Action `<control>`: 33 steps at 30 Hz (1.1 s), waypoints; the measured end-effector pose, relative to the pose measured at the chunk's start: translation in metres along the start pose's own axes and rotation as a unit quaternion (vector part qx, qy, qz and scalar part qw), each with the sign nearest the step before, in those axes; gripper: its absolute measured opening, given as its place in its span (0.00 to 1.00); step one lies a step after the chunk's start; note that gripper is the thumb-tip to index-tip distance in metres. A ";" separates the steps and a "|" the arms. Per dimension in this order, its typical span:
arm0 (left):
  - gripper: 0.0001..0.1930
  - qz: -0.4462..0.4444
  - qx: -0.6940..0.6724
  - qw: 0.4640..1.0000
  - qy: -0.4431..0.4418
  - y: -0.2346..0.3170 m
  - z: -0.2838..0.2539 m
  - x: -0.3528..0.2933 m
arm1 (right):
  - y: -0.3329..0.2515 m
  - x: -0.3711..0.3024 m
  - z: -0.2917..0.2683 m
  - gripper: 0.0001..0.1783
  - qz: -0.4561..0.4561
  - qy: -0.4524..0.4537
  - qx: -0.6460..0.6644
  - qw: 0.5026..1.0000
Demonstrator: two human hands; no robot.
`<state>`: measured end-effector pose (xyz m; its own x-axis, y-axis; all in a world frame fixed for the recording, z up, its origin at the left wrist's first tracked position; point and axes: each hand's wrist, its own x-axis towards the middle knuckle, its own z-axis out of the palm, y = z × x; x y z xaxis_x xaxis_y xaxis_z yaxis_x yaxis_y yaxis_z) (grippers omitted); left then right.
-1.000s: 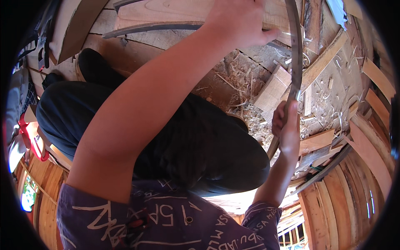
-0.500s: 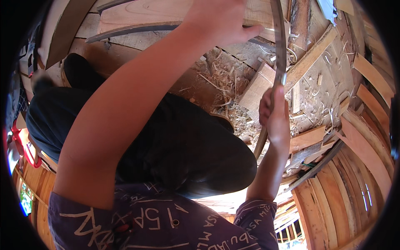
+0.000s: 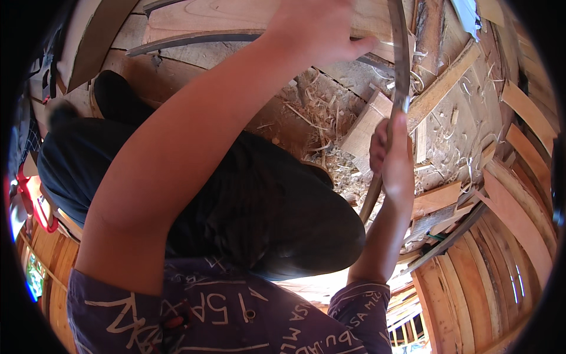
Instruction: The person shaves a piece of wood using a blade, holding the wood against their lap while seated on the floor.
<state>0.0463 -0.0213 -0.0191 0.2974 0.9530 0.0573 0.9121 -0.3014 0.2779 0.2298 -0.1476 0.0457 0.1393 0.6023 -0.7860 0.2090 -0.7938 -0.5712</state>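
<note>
My right hand (image 3: 394, 156) is wrapped round the handle of a long machete (image 3: 401, 65). Its dark, slightly curved blade points away from me and runs out at the upper edge. A bright metal collar shows just above the grip. At the top, my left hand (image 3: 312, 35) lies across a pale wooden board (image 3: 203, 17) with a dark curved edge. The left thumb is stretched out to the right, towards the blade but apart from it. The other fingers of that hand are mostly cut off by the upper edge.
Wood shavings (image 3: 330, 127) litter the plank floor between my legs and the machete. Offcuts, including a pale block (image 3: 368, 127) and a long strip (image 3: 445, 85), lie around the blade. Curved boards (image 3: 519, 218) line the right side. My bent legs in dark trousers (image 3: 265, 206) fill the middle.
The view has shifted a little, so the floor and boards sit slightly further right. Both hands keep nearly the same places, the right one still gripping the machete.
</note>
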 end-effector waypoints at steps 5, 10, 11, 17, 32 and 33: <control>0.41 0.001 -0.016 1.000 -0.021 -0.002 -0.002 0.001 | 0.023 -0.042 -0.010 0.31 0.011 -0.030 0.044 0.999; 0.40 -0.003 -0.010 1.000 -0.011 0.004 -0.004 0.001 | -0.014 0.011 -0.007 0.31 0.008 -0.014 0.024 1.000; 0.40 -0.003 -0.019 1.000 -0.004 0.004 -0.002 0.002 | -0.018 0.014 -0.007 0.31 0.011 -0.011 0.021 1.000; 0.41 0.011 0.018 1.000 0.005 0.002 -0.001 -0.004 | 0.026 -0.031 -0.022 0.31 0.004 -0.018 -0.006 1.000; 0.41 0.001 -0.018 1.000 -0.011 0.003 -0.004 -0.003 | 0.025 -0.034 -0.019 0.32 0.002 -0.013 -0.004 1.000; 0.41 0.012 -0.013 1.000 0.003 0.002 -0.003 -0.005 | 0.029 -0.038 -0.019 0.32 -0.003 -0.018 0.001 1.000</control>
<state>0.0454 -0.0265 -0.0159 0.3181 0.9455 0.0692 0.8971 -0.3238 0.3005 0.2492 -0.1919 0.0640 0.1033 0.6034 -0.7907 0.2072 -0.7906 -0.5762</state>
